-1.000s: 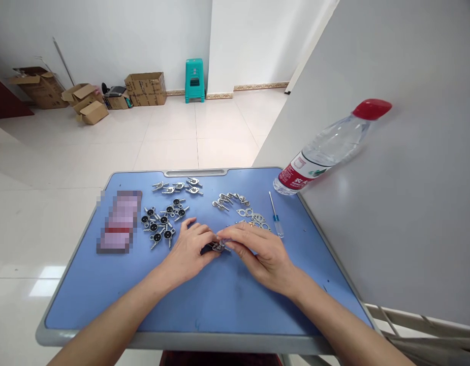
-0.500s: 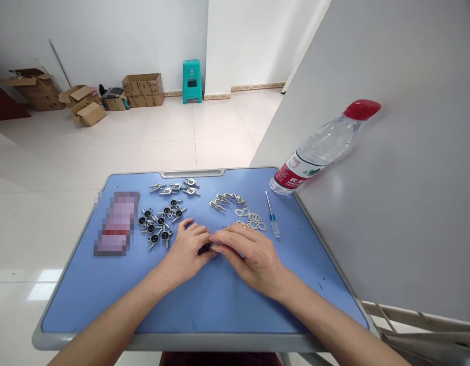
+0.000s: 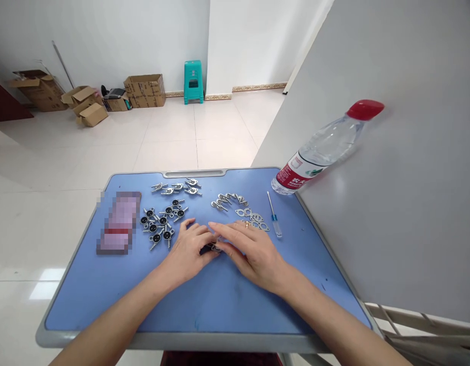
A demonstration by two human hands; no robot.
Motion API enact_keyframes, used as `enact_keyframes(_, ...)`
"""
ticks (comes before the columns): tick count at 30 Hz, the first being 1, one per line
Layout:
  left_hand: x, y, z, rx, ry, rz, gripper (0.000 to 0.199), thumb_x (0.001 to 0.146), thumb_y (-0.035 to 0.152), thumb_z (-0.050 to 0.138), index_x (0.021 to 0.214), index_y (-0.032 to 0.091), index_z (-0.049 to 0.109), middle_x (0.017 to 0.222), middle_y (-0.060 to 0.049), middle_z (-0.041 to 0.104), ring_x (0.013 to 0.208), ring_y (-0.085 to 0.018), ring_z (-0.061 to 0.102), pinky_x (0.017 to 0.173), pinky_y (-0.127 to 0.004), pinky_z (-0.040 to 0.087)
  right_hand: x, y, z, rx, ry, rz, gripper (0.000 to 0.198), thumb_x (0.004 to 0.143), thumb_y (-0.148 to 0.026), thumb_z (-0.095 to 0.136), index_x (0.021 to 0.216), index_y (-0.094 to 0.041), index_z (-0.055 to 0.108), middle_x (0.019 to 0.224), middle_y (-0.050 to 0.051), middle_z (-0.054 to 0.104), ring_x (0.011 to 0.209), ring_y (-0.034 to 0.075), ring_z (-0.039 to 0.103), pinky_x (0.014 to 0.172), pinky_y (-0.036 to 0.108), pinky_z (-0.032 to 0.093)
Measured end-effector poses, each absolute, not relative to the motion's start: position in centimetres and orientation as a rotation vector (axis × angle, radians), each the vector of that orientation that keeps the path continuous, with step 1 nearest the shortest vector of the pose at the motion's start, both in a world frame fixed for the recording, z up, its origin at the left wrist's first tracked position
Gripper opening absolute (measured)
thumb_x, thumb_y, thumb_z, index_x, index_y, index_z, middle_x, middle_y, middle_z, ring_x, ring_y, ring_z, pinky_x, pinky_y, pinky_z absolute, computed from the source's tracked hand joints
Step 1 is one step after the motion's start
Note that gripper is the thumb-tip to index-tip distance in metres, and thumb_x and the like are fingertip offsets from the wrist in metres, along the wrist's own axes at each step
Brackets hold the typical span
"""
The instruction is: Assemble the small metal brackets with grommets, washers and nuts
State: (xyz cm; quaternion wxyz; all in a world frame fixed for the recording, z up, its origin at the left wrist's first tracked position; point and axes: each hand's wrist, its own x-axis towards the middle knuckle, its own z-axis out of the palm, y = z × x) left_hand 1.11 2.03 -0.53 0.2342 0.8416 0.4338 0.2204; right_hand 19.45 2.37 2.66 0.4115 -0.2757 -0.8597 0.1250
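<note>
My left hand [image 3: 191, 249] is closed on a small metal part [image 3: 215, 247] at the middle of the table, with its fingers curled round it. My right hand [image 3: 253, 254] meets it from the right; its thumb and fingertips pinch at the same part, which they mostly hide. Left of my left hand lies a cluster of metal pieces with round black faces [image 3: 163, 220]. Behind them sit several similar silver pieces [image 3: 177, 186]. Beyond my right hand are curved metal pieces with stems [image 3: 221, 202] and flat ring-shaped plates [image 3: 258, 217], partly covered by that hand.
A screwdriver [image 3: 274, 216] with a clear blue handle lies on the blue table [image 3: 227, 305] at the right. A red-capped water bottle [image 3: 307, 165] stands by the grey panel [image 3: 410, 203]. A blurred-out purple object [image 3: 122, 213] lies left. Cardboard boxes [image 3: 145, 91] and a green stool [image 3: 193, 81] stand behind.
The right fingers have spread slightly and reach further over the left fingertips. More of the small metal part now shows between the hands. The whole view has shifted a little.
</note>
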Motion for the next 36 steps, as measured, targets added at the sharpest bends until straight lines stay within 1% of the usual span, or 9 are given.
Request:
enact_keyframes(2, 1.1, 2.0, -0.4, 2.315, 1.203, 0.582, 0.015, 0.087, 0.019, 0.062, 0.101, 0.025, 0.063, 0.103, -0.001, 0.067, 0.098, -0.019, 0.06, 0.108, -0.049, 0.025, 19.7, 2.5, 3.0, -0.663, -2.169, 0.398, 0.04, 0.095, -0.008, 0.043, 0.133, -0.02, 0.047, 0.097, 0.008, 0.069, 0.085, 0.018, 0.064, 0.071, 0.032, 0.054)
enact_keyframes(4, 1.1, 2.0, -0.5, 2.323, 1.217, 0.583, 0.011, 0.088, 0.02, 0.062, 0.097, 0.024, 0.064, 0.095, 0.0, 0.067, 0.092, -0.019, 0.06, 0.107, -0.049, 0.027, 19.8, 2.5, 3.1, -0.643, -2.154, 0.451, 0.04, 0.095, -0.007, 0.042, 0.132, -0.021, 0.049, 0.097, 0.007, 0.069, 0.087, 0.018, 0.065, 0.074, 0.033, 0.054)
enact_keyframes(8, 1.1, 2.0, -0.9, 2.36, 1.218, 0.617, 0.004, 0.088, 0.021, 0.061, 0.084, 0.021, 0.063, 0.077, 0.003, 0.062, 0.078, -0.016, 0.058, 0.105, -0.046, 0.03, 19.4, 2.3, 3.0, -0.643, -2.124, 0.421, 0.031, 0.095, -0.006, 0.042, 0.117, -0.02, 0.058, 0.089, 0.006, 0.07, 0.075, 0.016, 0.063, 0.068, 0.031, 0.052)
enact_keyframes(15, 1.1, 1.9, -0.9, 2.406, 1.217, 0.623, 0.005, 0.09, 0.02, 0.058, 0.088, 0.021, 0.062, 0.078, 0.002, 0.062, 0.078, -0.016, 0.058, 0.103, -0.047, 0.032, 18.9, 1.9, 2.9, -0.782, -2.077, 0.307, 0.02, 0.096, -0.012, 0.043, 0.097, -0.02, 0.061, 0.076, 0.003, 0.068, 0.064, 0.015, 0.059, 0.06, 0.028, 0.048)
enact_keyframes(20, 1.3, 1.8, -0.8, 2.414, 1.215, 0.645, 0.008, 0.09, 0.015, 0.055, 0.086, 0.02, 0.061, 0.077, 0.002, 0.062, 0.078, -0.016, 0.058, 0.102, -0.046, 0.032, 18.7, 1.8, 2.7, -0.765, -2.084, 0.272, 0.02, 0.095, -0.01, 0.046, 0.103, -0.018, 0.062, 0.079, 0.005, 0.069, 0.067, 0.016, 0.057, 0.062, 0.028, 0.048)
enact_keyframes(25, 1.2, 1.7, -0.6, 2.364, 1.199, 0.638, 0.006, 0.089, 0.016, 0.058, 0.091, 0.022, 0.061, 0.092, 0.001, 0.068, 0.088, -0.018, 0.061, 0.106, -0.047, 0.028, 19.1, 1.9, 3.0, -0.715, -2.12, 0.384, 0.033, 0.096, -0.012, 0.043, 0.124, -0.022, 0.056, 0.089, 0.005, 0.069, 0.076, 0.017, 0.062, 0.068, 0.029, 0.051)
enact_keyframes(28, 1.2, 1.7, -0.3, 2.359, 1.22, 0.578, 0.012, 0.089, 0.019, 0.06, 0.099, 0.024, 0.063, 0.099, 0.0, 0.069, 0.092, -0.019, 0.061, 0.106, -0.048, 0.028, 19.8, 2.1, 3.3, -0.69, -2.15, 0.48, 0.038, 0.095, -0.011, 0.042, 0.131, -0.023, 0.05, 0.097, 0.005, 0.07, 0.084, 0.017, 0.065, 0.073, 0.031, 0.053)
enact_keyframes(31, 1.2, 1.7, -0.3, 2.364, 1.241, 0.549, 0.013, 0.088, 0.021, 0.061, 0.101, 0.025, 0.064, 0.099, 0.0, 0.069, 0.091, -0.019, 0.061, 0.105, -0.047, 0.031, 20.0, 2.2, 3.3, -0.699, -2.149, 0.485, 0.036, 0.095, -0.01, 0.042, 0.128, -0.023, 0.051, 0.094, 0.005, 0.07, 0.08, 0.016, 0.065, 0.07, 0.03, 0.053)
enact_keyframes(36, 1.3, 1.7, -0.6, 2.352, 1.241, 0.628, 0.004, 0.087, 0.019, 0.062, 0.088, 0.022, 0.064, 0.086, 0.001, 0.067, 0.084, -0.017, 0.06, 0.101, -0.043, 0.034, 19.6, 2.3, 3.2, -0.678, -2.124, 0.444, 0.028, 0.096, -0.01, 0.042, 0.117, -0.021, 0.056, 0.086, 0.004, 0.069, 0.069, 0.016, 0.06, 0.065, 0.03, 0.05)
